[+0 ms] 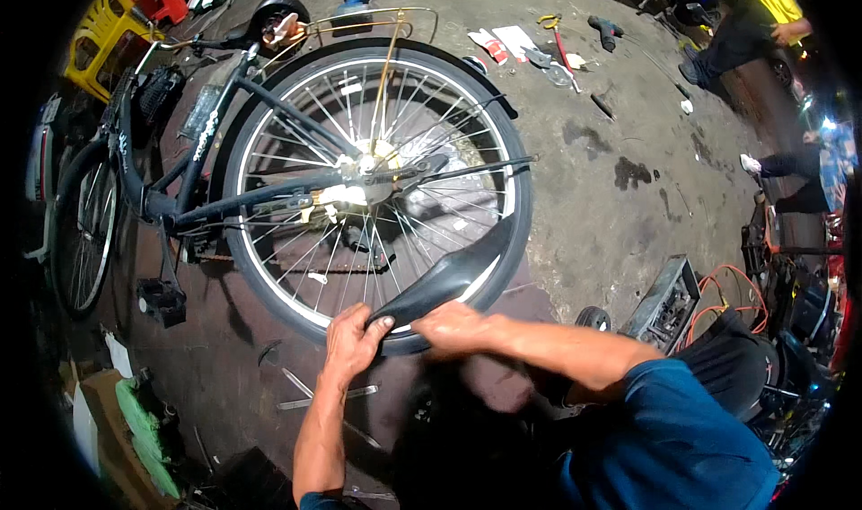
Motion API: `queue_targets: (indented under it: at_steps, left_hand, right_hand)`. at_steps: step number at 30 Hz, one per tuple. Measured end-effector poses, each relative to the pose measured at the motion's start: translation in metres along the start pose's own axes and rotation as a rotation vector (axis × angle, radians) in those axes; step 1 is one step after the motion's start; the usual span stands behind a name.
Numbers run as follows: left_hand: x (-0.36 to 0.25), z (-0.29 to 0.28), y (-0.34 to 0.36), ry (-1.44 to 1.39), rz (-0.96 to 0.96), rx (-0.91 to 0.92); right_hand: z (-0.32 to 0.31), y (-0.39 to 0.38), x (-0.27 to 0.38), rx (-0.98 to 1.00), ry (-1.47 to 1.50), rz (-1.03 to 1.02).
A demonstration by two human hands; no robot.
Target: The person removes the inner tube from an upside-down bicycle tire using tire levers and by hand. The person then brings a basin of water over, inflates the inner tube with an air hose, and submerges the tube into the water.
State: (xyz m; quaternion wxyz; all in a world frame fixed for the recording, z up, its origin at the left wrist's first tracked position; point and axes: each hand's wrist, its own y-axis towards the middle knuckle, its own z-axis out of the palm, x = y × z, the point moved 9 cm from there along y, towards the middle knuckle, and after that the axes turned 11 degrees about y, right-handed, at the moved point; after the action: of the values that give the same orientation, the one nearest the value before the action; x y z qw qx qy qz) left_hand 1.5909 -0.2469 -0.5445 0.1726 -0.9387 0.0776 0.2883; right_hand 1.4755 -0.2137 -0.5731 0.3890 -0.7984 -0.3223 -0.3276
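Observation:
A dark bicycle lies on its side with its large spoked wheel (248, 158) towards me. A limp black inner tube (449, 275) hangs out over the near right part of the rim and lies across the spokes. My left hand (353, 339) pinches the tube's near end, thumb on top. Right beside it, my right hand (456, 328) is closed at the tube's edge next to the tyre; its fingertips are partly hidden. The bike frame (260, 197) runs from the wheel hub to the left.
Metal levers (328, 398) lie on the floor near my left forearm. A metal toolbox (663, 299) stands at right beside an orange hose (738, 281). Farther off are a power drill (606, 32), red-handled cutters (558, 48) and a yellow chair (99, 34). Other people stand at the far right.

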Motion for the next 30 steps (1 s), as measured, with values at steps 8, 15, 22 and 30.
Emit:
queue_targets:
  at_steps: [8,15,22,30]
  left_hand:
    - [-0.083,-0.101,0.018,-0.417,0.08,-0.329]
    - [-0.116,-0.071,0.03,-0.061,0.515,-0.075]
    - [-0.045,-0.018,-0.003,0.549,0.39,0.001]
    - [-0.026,-0.031,-0.018,-0.1,0.196,-0.292]
  right_hand:
    - [0.02,0.032,0.008,-0.38,0.121,-0.123]
    - [-0.004,-0.009,-0.013,-0.524,0.395,-0.334]
    - [-0.045,-0.062,-0.075,0.18,-0.223,-0.023]
    - [0.042,0.007,-0.013,0.101,-0.036,-0.025]
